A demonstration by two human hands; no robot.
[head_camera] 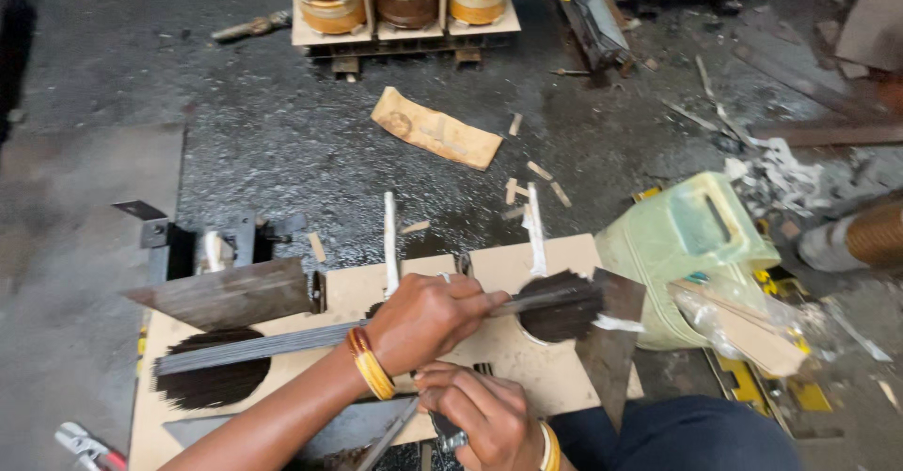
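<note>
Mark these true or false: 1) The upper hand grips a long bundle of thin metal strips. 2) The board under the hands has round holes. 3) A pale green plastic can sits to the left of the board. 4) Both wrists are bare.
1) True: the left hand is closed around the long bundle of thin metal strips.
2) True: the tan board shows round holes with dark stacks in them.
3) False: the pale green plastic can lies at the board's right.
4) False: the left hand and the right hand both wear yellow bangles at the wrist.
</note>
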